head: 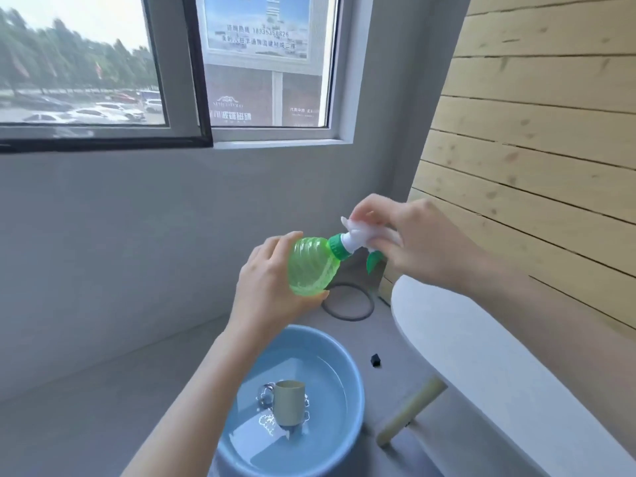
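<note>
A green transparent spray bottle (311, 266) is held in the air, tilted with its base toward me and its white spray head (354, 239) pointing away to the right. My left hand (266, 287) grips the ribbed body from the left and below. My right hand (418, 241) grips the white spray head, fingers curled over its top; the green trigger (373, 261) hangs below the hand. Directly beneath stands a blue basin (347, 359) with water, and a beige cup (289, 402) stands in it.
A white rounded tabletop (481, 366) with a pale wooden leg (409, 413) stands at the right, against a wood-plank wall. A dark ring (347, 302) and a small black piece (375, 360) lie on the grey floor. A window fills the wall ahead.
</note>
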A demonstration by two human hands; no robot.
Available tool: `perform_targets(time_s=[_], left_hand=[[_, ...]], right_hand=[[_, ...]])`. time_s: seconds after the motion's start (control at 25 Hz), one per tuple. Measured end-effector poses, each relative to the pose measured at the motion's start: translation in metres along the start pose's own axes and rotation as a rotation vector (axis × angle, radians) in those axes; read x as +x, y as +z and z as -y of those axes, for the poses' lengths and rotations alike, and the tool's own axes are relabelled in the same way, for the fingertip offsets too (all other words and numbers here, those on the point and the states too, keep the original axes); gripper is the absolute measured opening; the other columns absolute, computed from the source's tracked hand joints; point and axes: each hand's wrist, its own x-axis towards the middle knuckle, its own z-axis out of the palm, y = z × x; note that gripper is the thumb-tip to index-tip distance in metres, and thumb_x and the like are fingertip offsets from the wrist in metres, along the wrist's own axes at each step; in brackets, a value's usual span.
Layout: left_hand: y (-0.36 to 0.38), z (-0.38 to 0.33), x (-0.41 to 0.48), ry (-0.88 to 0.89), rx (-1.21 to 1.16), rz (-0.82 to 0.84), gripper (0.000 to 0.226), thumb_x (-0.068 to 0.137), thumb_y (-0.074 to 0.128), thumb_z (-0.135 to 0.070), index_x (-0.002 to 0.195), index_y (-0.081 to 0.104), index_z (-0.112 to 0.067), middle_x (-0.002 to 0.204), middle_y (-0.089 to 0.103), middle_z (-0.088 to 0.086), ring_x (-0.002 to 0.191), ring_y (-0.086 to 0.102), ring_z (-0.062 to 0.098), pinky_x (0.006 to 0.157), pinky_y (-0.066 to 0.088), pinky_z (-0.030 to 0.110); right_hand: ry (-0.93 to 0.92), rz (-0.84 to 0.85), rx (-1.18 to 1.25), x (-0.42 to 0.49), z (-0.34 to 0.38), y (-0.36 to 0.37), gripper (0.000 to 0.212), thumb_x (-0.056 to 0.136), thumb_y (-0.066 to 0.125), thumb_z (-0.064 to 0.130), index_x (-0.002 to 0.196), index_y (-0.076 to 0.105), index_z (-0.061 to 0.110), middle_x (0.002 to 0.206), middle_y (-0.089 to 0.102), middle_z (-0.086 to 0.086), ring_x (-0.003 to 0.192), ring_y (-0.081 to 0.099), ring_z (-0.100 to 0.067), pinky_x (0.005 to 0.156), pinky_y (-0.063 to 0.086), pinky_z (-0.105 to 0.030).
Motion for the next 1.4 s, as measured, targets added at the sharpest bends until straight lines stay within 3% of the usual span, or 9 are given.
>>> perform_targets(time_s=[0.2,0.32,0.44,0.56,0.72,0.92,1.04,1.24,1.4], left_hand=[[-0.006,0.014,0.003,-0.063,-0.098,0.012,0.086,0.059,0.086,-0.038,0.134,0.047,-0.028,0.127,0.052,-0.010,0.117,0.046,0.014,0.096,0.038,0.029],[-0.008,0.021,0.001,-0.079,-0.060,-0.049,0.085,0.060,0.085,-0.038,0.135,0.047,-0.025,0.129,0.052,-0.006,0.118,0.046,0.018,0.096,0.040,0.035],[-0.008,0.022,0.002,-0.058,-0.002,-0.098,0.085,0.060,0.085,-0.037,0.135,0.048,-0.020,0.128,0.054,-0.002,0.117,0.047,0.022,0.093,0.040,0.036],[-0.004,0.023,0.002,-0.014,0.063,-0.124,0.085,0.058,0.087,-0.037,0.133,0.051,-0.016,0.124,0.057,0.003,0.114,0.052,0.028,0.089,0.040,0.038],[-0.008,0.027,-0.001,-0.079,0.010,-0.073,0.089,0.059,0.086,-0.041,0.137,0.046,-0.022,0.129,0.052,-0.004,0.119,0.046,0.019,0.091,0.038,0.033],[-0.012,0.035,-0.002,-0.056,-0.026,-0.011,0.086,0.059,0.086,-0.042,0.134,0.047,-0.025,0.126,0.052,-0.008,0.118,0.046,0.016,0.093,0.037,0.029],[-0.013,0.033,-0.003,-0.051,-0.001,-0.057,0.085,0.059,0.086,-0.039,0.133,0.049,-0.023,0.125,0.054,-0.005,0.116,0.048,0.019,0.093,0.039,0.033],[0.000,0.029,0.000,0.050,0.145,-0.182,0.086,0.052,0.089,-0.035,0.129,0.056,-0.013,0.121,0.060,0.008,0.112,0.055,0.032,0.092,0.044,0.045],[-0.003,0.025,-0.001,-0.008,0.068,-0.073,0.088,0.056,0.087,-0.039,0.134,0.050,-0.021,0.125,0.056,-0.002,0.117,0.050,0.023,0.091,0.041,0.038]], right_hand=[[-0.447,-0.261,-0.468,0.012,-0.009,0.031,0.032,0.081,0.055,-0.012,0.096,0.048,0.015,0.111,0.062,-0.013,0.105,0.059,-0.033,0.087,0.047,-0.040],[-0.160,-0.266,-0.106,0.007,0.003,0.036,0.041,0.086,0.057,0.007,0.124,0.042,0.013,0.125,0.048,-0.010,0.100,0.055,-0.028,0.076,0.051,-0.044],[0.353,-0.189,0.146,0.015,0.022,0.033,0.055,0.093,0.040,0.060,0.127,0.043,0.017,0.088,0.063,0.001,0.072,0.061,-0.015,0.066,0.049,-0.033],[0.661,-0.034,0.547,0.031,0.023,0.036,0.064,0.082,0.055,0.064,0.129,0.041,0.022,0.084,0.071,-0.004,0.067,0.071,-0.019,0.063,0.058,-0.037],[0.332,0.031,0.472,0.032,0.021,0.036,0.078,0.082,0.073,0.028,0.141,0.023,0.037,0.103,0.072,0.007,0.087,0.069,-0.017,0.086,0.055,-0.034],[0.131,0.160,0.437,0.028,0.014,0.016,0.030,0.091,0.057,-0.003,0.102,0.069,0.022,0.117,0.064,0.002,0.110,0.062,-0.008,0.101,0.048,-0.033],[0.232,0.172,0.430,0.029,0.014,0.007,0.033,0.099,0.047,0.008,0.107,0.070,0.032,0.127,0.058,0.002,0.118,0.057,-0.011,0.101,0.046,-0.028],[0.654,0.422,0.704,0.028,0.014,0.003,0.046,0.093,0.051,0.049,0.111,0.058,0.007,0.089,0.073,-0.021,0.073,0.072,-0.023,0.063,0.058,-0.032],[0.053,0.208,0.058,0.033,0.017,0.008,0.025,0.088,0.064,0.006,0.110,0.067,0.016,0.094,0.074,0.005,0.082,0.068,-0.010,0.076,0.051,-0.022]])
